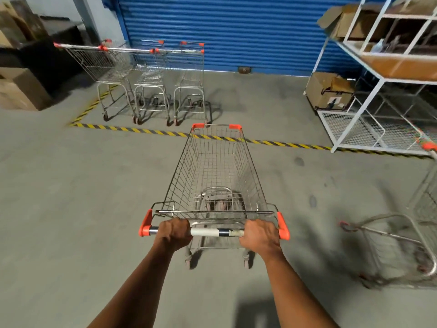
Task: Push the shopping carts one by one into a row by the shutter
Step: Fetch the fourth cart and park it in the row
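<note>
- Left hand (174, 232) and right hand (259, 234) are set apart, each wrapped round the handle bar (216, 232) of the cart (214, 176) on open floor.
- Judged: an empty, stiff wire basket on castors should roll lightly but may swerve; the bar, gripped wide, is the right hold.
- Its nose meets the striped floor tape (279, 143).
- Beyond, three parked carts (151, 74) stand side by side before the blue shutter (224, 31) (free space to their right).
- Another cart (411, 245) waits at the right edge.

Arms: I see both forearms bare, no sleeves in view.
Hands: left grip (174, 233) and right grip (259, 235) wear no gloves or rings.
</note>
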Action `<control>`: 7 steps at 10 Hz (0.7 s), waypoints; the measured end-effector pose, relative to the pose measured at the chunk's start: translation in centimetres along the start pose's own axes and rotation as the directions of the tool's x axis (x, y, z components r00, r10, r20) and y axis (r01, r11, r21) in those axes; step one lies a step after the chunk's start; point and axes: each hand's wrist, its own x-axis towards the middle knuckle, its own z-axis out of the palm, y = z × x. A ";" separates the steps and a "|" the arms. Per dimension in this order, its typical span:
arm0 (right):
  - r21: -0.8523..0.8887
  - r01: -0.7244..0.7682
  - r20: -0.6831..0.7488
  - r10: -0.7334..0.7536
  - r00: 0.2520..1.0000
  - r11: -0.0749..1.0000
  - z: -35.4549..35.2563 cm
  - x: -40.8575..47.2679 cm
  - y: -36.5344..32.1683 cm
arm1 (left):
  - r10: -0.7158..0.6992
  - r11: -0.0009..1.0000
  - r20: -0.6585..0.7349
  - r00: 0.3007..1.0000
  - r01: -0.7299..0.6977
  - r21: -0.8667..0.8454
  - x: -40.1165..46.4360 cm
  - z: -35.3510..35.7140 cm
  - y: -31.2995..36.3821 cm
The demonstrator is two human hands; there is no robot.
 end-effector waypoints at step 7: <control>0.019 -0.053 -0.155 0.056 0.986 0.998 -9.0 36.2 -5.1 | 0.031 0.995 0.112 0.993 -0.020 -0.093 36.0 9.4 -17.8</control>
